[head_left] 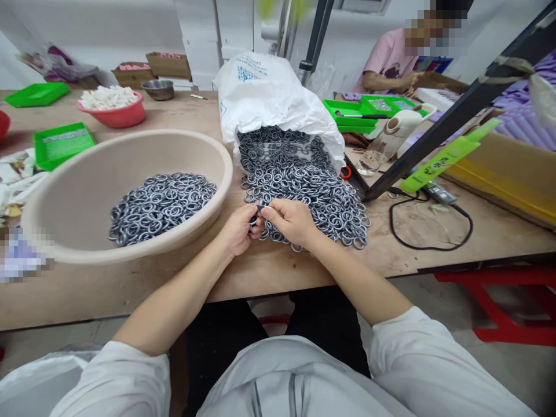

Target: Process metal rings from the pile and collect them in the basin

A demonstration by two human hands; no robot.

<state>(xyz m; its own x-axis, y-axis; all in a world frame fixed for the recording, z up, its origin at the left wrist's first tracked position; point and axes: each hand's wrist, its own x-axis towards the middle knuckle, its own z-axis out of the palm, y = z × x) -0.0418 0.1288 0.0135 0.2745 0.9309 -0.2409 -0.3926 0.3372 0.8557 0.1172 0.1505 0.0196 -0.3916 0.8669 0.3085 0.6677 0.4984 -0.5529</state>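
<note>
My left hand (241,228) is closed around dark grey rings, partly hidden by its fingers. My right hand (292,221) meets it, thumb and fingers pinched at a small dark piece between the two hands; its exact shape is hard to make out. Just beyond them a heap of grey rings (313,200) spills onto the table from the mouth of a white sack (269,95). To the left stands a large beige basin (69,174) with a pile of similar rings (163,202) inside.
Green trays (65,143), a pink bowl of white pieces (115,110) and a metal bowl (157,89) stand at the back left. On the right are a slanted dark metal bar (434,121), a black cable (434,249) and a cardboard box (499,168). Another person (391,63) sits across.
</note>
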